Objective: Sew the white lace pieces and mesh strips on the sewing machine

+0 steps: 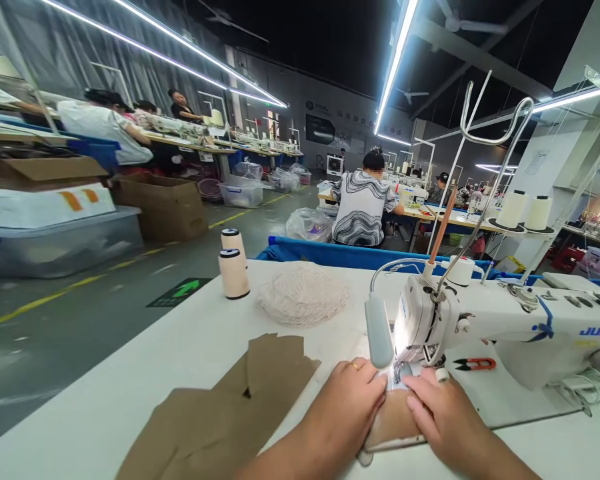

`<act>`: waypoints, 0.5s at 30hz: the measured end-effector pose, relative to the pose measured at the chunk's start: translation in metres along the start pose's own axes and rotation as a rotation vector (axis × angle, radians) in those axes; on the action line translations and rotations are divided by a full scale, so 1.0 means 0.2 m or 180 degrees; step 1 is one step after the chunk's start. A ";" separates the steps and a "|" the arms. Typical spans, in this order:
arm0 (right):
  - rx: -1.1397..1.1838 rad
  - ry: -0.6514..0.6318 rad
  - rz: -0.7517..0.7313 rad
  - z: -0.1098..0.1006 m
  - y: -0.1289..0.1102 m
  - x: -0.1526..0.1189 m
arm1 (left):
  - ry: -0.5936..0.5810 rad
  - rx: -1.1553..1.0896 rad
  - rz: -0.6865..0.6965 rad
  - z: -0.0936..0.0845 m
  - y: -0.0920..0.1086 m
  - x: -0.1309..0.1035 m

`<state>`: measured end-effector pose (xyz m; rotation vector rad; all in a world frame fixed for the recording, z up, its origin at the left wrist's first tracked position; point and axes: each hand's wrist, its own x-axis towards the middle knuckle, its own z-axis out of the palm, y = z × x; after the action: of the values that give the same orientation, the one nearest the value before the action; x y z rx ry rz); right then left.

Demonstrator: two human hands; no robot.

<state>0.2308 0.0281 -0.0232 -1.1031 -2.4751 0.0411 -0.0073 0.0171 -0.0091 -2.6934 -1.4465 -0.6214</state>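
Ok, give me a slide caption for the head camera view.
Left hand and right hand at a white sewing machine, with brown cloth and two thread cones on the table.

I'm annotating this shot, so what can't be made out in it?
Head view:
Tan piece: sides, partly under left hand and right hand.
Brown material: near end, cut off by the bottom edge.
Sewing machine: right end, cut off by the right edge.
Wall lettering: mostly too small.
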 end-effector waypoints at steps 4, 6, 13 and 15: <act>0.0020 0.0162 -0.0057 0.01 0.01 -0.01 | -0.0054 0.0018 -0.0128 -0.03 -0.01 -0.02; 0.0047 0.0262 -0.0103 0.01 0.01 0.00 | -0.0071 -0.0020 -0.0160 -0.02 -0.02 -0.03; 0.0265 0.0288 -0.0305 -0.02 -0.03 -0.03 | -0.0290 -0.0430 -0.0023 -0.11 0.02 -0.10; 0.0594 0.0199 -0.0354 -0.04 -0.07 -0.03 | -0.0477 -0.0928 -0.0149 -0.19 0.05 -0.12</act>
<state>0.2280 0.0123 -0.0148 -0.8752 -2.4162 0.1974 -0.0223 -0.0154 0.0185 -2.9929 -1.5688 -0.6966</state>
